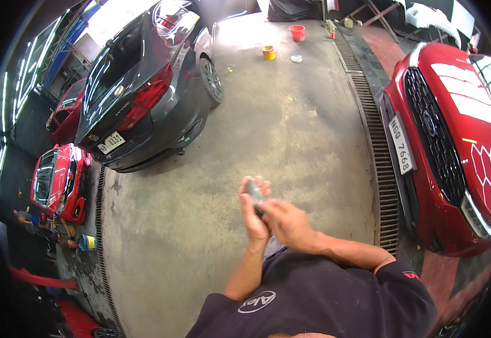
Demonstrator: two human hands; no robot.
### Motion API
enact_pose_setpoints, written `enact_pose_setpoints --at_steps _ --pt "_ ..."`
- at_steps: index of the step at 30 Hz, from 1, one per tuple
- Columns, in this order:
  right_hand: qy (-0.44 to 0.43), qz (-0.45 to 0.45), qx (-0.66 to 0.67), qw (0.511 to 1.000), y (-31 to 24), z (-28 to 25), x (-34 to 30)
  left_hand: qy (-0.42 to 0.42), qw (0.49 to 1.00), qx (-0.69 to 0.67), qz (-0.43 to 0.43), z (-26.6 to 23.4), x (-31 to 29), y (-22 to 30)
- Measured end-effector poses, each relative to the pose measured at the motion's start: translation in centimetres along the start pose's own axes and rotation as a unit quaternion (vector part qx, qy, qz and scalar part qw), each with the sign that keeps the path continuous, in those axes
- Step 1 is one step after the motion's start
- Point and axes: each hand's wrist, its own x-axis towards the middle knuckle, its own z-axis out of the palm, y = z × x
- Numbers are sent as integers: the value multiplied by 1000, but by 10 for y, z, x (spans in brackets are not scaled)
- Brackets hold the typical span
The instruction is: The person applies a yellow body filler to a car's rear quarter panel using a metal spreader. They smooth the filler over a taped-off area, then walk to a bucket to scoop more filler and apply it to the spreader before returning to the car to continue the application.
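A small grey, flattish piece (253, 191) rests in the palm of my left hand (252, 221), whose fingers curl up around it. What exactly it is, I cannot make out. My right hand (289, 224) comes over from the right, its bent fingers pressed onto the near end of the piece; they are slightly blurred. A darker edge shows beneath the right fingertips. Both hands meet in front of my dark shirt, above the concrete floor (161, 242).
A dark grey sedan (161, 127) stands ahead on the left, a red car (448, 112) on the right beside a floor grate (378, 169). Further off are a red bucket (297, 34), a yellow can (268, 53) and a round lid (296, 59). Several people (54, 228) are at far left.
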Motion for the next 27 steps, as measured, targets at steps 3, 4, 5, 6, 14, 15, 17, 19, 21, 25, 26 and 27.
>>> enact_pose_setpoints --at_steps 3,4,5,6,14,15,17,19,21,25,26,27 --pt "10 69 -1 998 16 -54 -39 -19 994 -25 -106 47 -26 -29" --pt "-12 44 -22 999 8 -75 -54 -1 994 -24 -108 60 -27 -37" --pt "-35 18 -42 998 2 -91 -67 18 994 -22 -109 72 -27 -44" --pt "-22 27 -46 998 -1 -104 -73 32 993 -23 -107 85 -28 -51" --pt "202 210 54 955 51 -185 -59 -224 936 268 -55 133 -86 -95" --pt "209 258 115 936 63 -194 -54 -254 915 314 -17 134 -85 -97" --pt "226 229 99 942 80 -207 -44 -245 916 309 -69 131 -67 -106" --pt "241 72 -59 966 87 -218 -31 -156 936 197 -245 125 -34 -117" --pt "183 -25 -139 973 95 -218 -27 -63 951 34 -300 126 7 -140" --pt "-48 -231 -190 953 106 -204 -1 -182 814 -276 -478 110 90 -229" --pt "-56 -261 -200 943 104 -207 14 -300 743 -348 -486 134 102 -230" --pt "-78 -270 -213 936 114 -210 25 -400 643 -423 -497 148 111 -242"
